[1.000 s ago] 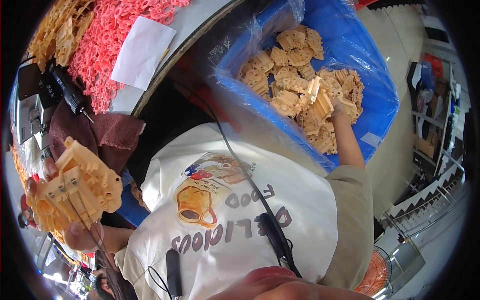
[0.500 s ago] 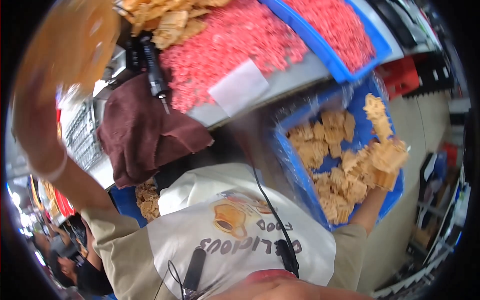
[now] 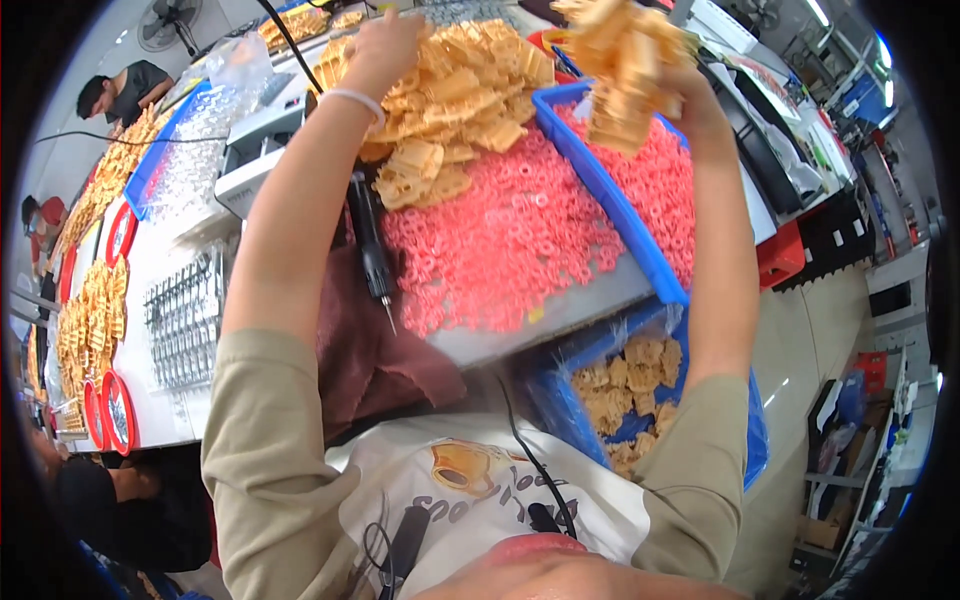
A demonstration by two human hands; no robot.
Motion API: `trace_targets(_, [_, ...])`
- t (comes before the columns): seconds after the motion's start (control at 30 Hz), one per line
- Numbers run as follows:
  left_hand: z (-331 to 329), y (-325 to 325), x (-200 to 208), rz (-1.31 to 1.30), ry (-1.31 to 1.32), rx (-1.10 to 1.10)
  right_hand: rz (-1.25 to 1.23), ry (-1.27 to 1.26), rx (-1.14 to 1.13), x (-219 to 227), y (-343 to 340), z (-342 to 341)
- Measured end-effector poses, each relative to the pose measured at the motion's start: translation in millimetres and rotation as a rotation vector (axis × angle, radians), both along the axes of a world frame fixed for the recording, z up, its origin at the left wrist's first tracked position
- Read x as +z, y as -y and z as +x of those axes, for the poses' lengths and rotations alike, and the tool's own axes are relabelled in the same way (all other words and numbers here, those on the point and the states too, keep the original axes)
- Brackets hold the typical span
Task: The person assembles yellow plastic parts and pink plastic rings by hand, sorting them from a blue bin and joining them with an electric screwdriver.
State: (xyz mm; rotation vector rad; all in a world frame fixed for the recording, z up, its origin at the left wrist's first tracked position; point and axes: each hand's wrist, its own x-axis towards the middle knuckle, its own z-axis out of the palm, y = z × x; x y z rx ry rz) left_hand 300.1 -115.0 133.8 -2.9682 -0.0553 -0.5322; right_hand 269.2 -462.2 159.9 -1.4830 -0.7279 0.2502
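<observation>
My right hand [image 3: 688, 92] is raised on the right, closed on a clump of tan plastic parts [image 3: 622, 85]. The clump hangs over a blue tray [image 3: 612, 200] full of small pink rings [image 3: 665, 185]. At the far left edge of a heap of tan plastic parts [image 3: 470, 90] on the bench is my left hand [image 3: 388, 50]; its fingers are partly hidden and I cannot tell if they hold anything. More pink rings [image 3: 500, 240] lie spread on the bench in front of the heap. Below the bench edge, a plastic-lined blue bin [image 3: 590, 350] holds tan parts [image 3: 625, 385].
A black electric screwdriver [image 3: 370, 240] lies left of the rings, near a brown cloth [image 3: 370, 350] draped over the bench edge. Further left are a rack of metal pieces [image 3: 185, 310] and red round trays [image 3: 118, 410]. Other people sit at the far left.
My right hand has risen from the blue bin with a clump of tan parts. My left arm has swung right to the heap. The white paper slip is gone from the rings.
</observation>
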Motion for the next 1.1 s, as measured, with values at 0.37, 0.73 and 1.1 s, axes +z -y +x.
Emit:
trace_targets(0.37, [54.8,-2.8,-19.0,0.038,-0.340,0.423,-0.843,0.143,-0.134,-13.8,-184.5,165.3])
trace_targets(0.73, [66.2,-33.0,-18.4,-0.003,-0.518,0.190,-1.022,0.060,-0.044,-19.7,-191.8,168.5])
trace_targets(1.1, [-34.2,-31.5,27.4,0.140,0.135,-0.403,-0.742,0.938,-0.250,-52.5,-180.4,169.2])
